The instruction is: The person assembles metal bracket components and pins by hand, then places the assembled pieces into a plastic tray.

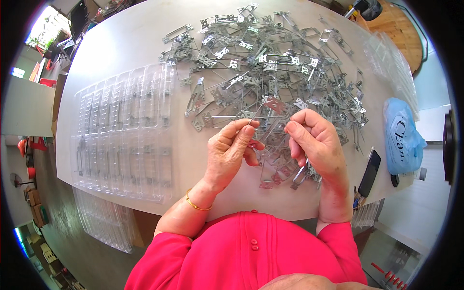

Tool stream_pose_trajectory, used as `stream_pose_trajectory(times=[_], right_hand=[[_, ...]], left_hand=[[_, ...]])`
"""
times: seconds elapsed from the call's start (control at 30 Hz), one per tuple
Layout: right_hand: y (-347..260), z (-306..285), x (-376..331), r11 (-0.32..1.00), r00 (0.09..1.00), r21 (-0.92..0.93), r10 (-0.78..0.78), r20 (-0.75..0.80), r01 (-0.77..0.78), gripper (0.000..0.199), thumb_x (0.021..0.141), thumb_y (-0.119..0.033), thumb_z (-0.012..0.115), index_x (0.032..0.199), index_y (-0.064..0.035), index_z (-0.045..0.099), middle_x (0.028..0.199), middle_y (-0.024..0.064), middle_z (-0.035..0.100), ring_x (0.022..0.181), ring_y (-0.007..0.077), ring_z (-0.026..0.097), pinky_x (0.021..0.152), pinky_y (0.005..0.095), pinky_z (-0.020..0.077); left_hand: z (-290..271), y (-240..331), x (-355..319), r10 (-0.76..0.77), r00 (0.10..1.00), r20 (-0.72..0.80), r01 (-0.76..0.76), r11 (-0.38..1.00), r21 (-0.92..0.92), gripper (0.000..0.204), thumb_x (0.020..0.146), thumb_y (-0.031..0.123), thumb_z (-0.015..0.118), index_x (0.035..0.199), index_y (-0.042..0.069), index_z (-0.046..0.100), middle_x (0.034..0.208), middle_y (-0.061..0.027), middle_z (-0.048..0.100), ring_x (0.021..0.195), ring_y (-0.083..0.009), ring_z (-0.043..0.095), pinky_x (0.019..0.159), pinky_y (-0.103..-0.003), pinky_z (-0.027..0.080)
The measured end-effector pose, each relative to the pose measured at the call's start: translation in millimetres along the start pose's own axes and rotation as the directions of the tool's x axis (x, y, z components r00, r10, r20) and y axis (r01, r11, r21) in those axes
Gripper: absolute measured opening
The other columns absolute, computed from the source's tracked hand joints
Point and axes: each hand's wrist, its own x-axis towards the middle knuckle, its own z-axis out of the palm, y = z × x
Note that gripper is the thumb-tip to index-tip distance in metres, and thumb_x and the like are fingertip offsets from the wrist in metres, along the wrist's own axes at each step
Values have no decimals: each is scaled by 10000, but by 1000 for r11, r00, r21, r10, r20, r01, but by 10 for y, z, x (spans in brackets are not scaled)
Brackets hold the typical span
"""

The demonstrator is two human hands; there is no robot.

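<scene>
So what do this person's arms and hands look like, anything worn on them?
Both forearms are bare below short, bright pink-red sleeves. The left hand has a thin gold bangle at its wrist; the right hand shows no glove or wristwear.

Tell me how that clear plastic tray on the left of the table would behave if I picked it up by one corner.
The clear plastic tray looks thin and moulded, so it would probably flex and sag, and likely feels light for its size. Small metal parts seem to sit in some of its slots, so tilting could spill them. Its glossy surface may be a bit slippery.
</scene>
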Motion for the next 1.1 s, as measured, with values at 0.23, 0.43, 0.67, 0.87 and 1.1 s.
stream_pose_trajectory(times=[0.23,0.43,0.67,0.87,1.1], right_hand=[[14,-5,4,1000,1000,1,-14,-14,14,177,1027,-230,590,968,-64,599,652,-11,599,497,35,502,447,193,397],[15,-15,10,1000,1000,13,-15,-18,15,172,1022,-215,593,963,-54,601,649,-6,600,484,40,501,442,196,395],[-8,-33,18,1000,999,-8,17,-38,-17,215,1020,-199,598,1143,-28,553,661,3,611,478,48,512,446,203,410],[-37,-58,4,999,1000,16,28,-8,-28,358,1017,-191,613,1304,-8,505,670,9,622,477,53,524,450,209,422],[-22,-112,15,998,999,64,26,36,-28,351,1017,-180,616,1306,-1,532,671,7,623,476,43,520,446,201,415]], left_hand=[[65,-44,-19,145,989,1,-145,983,113,235,1049,155,563,1196,-11,640,808,-82,702,600,-96,649,512,-211,500],[42,-100,-20,274,962,-1,-267,937,225,217,1038,113,572,1201,-13,641,891,-66,693,690,-111,687,538,-223,534],[-18,-235,9,444,896,25,-416,818,398,212,1028,87,580,1191,-34,643,948,-87,710,680,-101,672,531,-233,548],[-18,-220,22,504,862,51,-462,742,486,209,1020,91,596,1178,-36,647,894,-92,718,622,-95,653,523,-237,542],[-31,-186,31,613,772,168,-575,560,596,191,1005,57,605,1161,-41,655,840,-98,717,594,-106,648,521,-246,533]])
